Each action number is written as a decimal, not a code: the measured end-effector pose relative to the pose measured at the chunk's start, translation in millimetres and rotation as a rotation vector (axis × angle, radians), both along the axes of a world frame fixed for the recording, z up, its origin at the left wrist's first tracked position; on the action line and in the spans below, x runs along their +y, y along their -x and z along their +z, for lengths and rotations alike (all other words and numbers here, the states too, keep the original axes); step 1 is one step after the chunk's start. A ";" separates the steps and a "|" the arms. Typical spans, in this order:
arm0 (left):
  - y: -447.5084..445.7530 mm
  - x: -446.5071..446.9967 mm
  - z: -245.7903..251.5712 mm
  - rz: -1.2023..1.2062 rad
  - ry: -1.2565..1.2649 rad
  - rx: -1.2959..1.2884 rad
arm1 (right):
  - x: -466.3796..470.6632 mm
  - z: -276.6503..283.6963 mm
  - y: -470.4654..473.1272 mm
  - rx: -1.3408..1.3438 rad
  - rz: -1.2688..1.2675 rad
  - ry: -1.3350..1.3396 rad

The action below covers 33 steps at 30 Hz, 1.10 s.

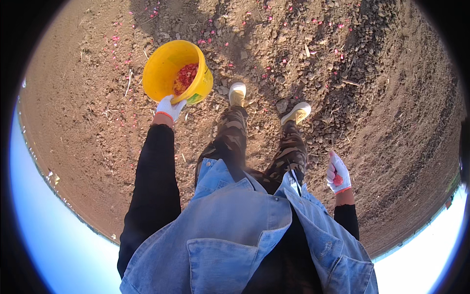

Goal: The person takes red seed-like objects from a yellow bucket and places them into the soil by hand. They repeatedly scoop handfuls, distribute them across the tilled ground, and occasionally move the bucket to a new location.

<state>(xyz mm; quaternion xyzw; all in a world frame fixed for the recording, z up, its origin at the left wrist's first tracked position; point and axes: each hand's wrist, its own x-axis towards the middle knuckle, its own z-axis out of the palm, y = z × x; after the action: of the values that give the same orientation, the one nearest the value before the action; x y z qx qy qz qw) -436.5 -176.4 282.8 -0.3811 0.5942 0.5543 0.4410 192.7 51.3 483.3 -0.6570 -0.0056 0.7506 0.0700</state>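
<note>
My left hand [171, 107], in a white knit glove with an orange cuff, grips the near rim of a yellow plastic bucket [156, 75]. The bucket is tilted, so its inside shows. A small heap of pink-red seed pieces [186, 78] lies at its bottom. Off to the right, beside my leg and apart from the bucket, my right hand [338, 173] is gloved the same way. Its fingers are curled in, and a pink-red clump [337, 180] shows against the palm. Single pieces in that clump are too small to make out.
Tilled brown soil [110, 154] with clods and dry stalks surrounds me. Pink pieces [115, 38] lie scattered ahead and to the left. My tan shoes [237, 94] stand on the soil, near a larger clod [282, 106]. Shadows fall across the ground ahead.
</note>
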 end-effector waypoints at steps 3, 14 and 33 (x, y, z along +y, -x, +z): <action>-12.1 68.1 -14.7 -0.146 -0.054 0.081 | 35.3 -62.6 2.8 0.016 0.110 -0.003; -25.9 313.1 -146.8 -0.430 -0.328 0.363 | 126.9 -295.8 68.4 0.174 0.441 -0.059; 46.7 256.2 -185.3 -1.052 -0.154 0.841 | 253.4 -435.9 291.7 0.554 0.792 -0.646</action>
<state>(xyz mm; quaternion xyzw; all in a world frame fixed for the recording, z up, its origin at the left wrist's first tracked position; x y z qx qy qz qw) -483.2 79.7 97.5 0.2394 0.7805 0.4075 0.4093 -98.9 304.7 47.4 -0.3293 -0.4611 0.8237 -0.0206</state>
